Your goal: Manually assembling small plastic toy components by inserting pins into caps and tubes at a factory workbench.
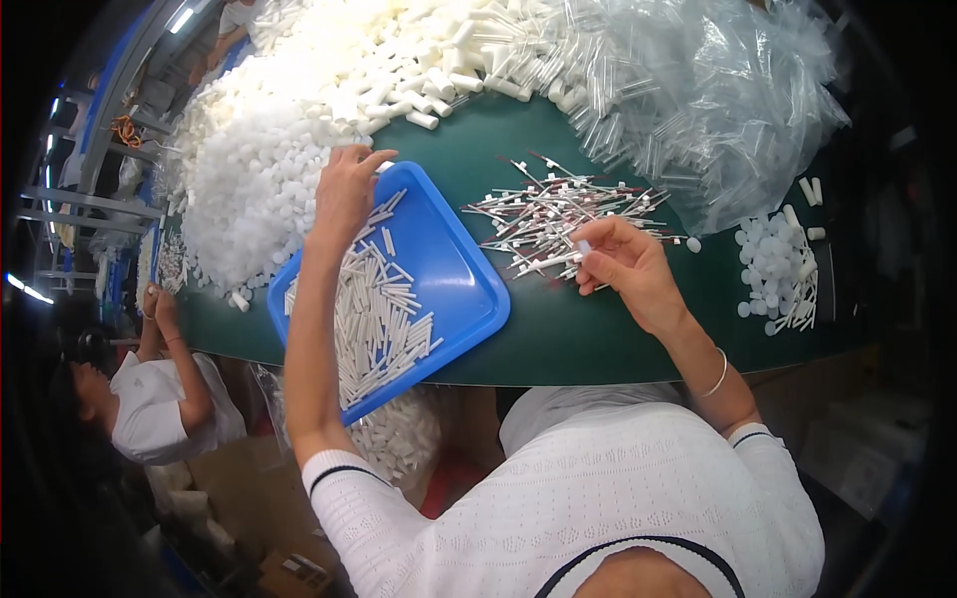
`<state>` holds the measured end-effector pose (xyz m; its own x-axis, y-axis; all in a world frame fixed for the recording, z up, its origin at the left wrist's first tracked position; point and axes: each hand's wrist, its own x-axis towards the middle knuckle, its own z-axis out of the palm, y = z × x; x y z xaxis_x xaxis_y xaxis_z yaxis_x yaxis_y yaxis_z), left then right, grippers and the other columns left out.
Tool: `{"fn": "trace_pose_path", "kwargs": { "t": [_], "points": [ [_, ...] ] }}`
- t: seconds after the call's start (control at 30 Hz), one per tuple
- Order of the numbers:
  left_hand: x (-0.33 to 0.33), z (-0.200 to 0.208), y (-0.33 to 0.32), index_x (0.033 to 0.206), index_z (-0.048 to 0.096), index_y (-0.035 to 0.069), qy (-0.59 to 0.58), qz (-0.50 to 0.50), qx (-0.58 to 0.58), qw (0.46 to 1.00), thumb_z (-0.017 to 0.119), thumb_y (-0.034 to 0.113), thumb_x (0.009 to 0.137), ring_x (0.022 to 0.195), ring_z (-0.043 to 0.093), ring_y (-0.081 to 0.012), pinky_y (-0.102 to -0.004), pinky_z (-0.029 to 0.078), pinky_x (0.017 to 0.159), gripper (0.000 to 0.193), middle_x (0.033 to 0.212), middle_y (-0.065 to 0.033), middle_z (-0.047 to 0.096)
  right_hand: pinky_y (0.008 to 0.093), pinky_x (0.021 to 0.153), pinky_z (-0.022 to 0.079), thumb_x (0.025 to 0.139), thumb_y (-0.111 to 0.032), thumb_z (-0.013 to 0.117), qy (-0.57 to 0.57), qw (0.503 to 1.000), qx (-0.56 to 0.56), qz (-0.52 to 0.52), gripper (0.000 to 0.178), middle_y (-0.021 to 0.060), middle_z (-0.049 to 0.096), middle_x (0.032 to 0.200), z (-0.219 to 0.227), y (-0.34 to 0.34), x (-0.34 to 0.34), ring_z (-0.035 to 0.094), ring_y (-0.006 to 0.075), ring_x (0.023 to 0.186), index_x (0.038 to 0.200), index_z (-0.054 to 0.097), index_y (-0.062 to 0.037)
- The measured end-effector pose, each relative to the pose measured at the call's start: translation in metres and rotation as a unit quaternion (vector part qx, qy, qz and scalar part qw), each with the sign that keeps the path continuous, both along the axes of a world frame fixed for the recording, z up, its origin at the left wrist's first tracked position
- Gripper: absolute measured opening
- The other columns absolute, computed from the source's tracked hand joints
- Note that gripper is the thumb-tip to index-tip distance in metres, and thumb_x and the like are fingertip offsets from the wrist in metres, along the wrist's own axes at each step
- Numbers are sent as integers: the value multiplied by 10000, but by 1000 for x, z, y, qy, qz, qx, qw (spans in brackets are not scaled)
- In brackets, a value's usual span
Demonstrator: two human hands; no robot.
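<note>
My left hand [346, 191] is over the far left corner of a blue tray [461, 261], beside a heap of small white caps [244, 184]. Its fingers are bent together, and a short white cylinder [385, 166] shows at the fingertips. Thin white tubes [374, 319] fill the tray's left side. My right hand [630, 267] pinches a small white plastic piece [584, 246] between thumb and fingers. Just beyond that hand lies a loose pile of thin sticks [558, 209] with white fittings and dark red parts. Whether a white tube near its fingertips is also held, I cannot tell.
Cream-white cylinders [419, 90] are heaped at the back. Clear plastic tubes and bags [713, 110] cover the back right. A small group of white caps [766, 264] lies on the green table [638, 349] at right. Another person [169, 399] works at far left.
</note>
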<state>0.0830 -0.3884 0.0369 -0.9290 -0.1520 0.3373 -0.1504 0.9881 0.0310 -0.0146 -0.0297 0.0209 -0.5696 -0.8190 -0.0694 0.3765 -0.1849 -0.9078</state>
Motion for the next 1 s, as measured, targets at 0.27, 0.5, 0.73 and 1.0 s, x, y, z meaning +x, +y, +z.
{"fn": "trace_pose_path", "kwargs": {
  "t": [0.27, 0.5, 0.73, 1.0],
  "points": [
    [-20, -16, -41, 1039, 667, 95, 17, 137, 212, 968, 675, 108, 818, 807, 668, -275, -346, 530, 749, 222, 870, -123, 696, 243, 694, 522, 909, -50, 611, 8, 1000, -4, -29, 199, 68, 593, 996, -6, 14, 3, 602, 103, 764, 1101, 589, -2],
    [28, 9, 203, 995, 636, 13, 122, -60, 328, 935, 714, 22, 791, 684, 661, -211, -303, 526, 623, 219, 834, -134, 668, 209, 572, 529, 955, -161, 577, -59, 994, -86, -22, 211, 138, 617, 1177, 5, 7, 0, 610, 83, 682, 1125, 597, -36],
    [47, -3, 231, 1083, 637, 21, 87, 27, 520, 849, 674, 6, 825, 709, 677, -232, -277, 518, 633, 261, 856, -141, 681, 256, 701, 580, 968, -201, 555, -103, 989, -107, -4, 206, 145, 641, 1115, -10, 5, 17, 676, 150, 782, 1105, 567, -47],
    [47, -13, 232, 1045, 647, -5, 154, -11, 370, 916, 664, -48, 803, 754, 679, -252, -301, 517, 664, 246, 893, -158, 678, 298, 786, 575, 981, -219, 526, -181, 979, -94, 3, 243, 200, 617, 1175, -14, 13, 20, 682, 197, 888, 1117, 567, -23]
  ]
}}
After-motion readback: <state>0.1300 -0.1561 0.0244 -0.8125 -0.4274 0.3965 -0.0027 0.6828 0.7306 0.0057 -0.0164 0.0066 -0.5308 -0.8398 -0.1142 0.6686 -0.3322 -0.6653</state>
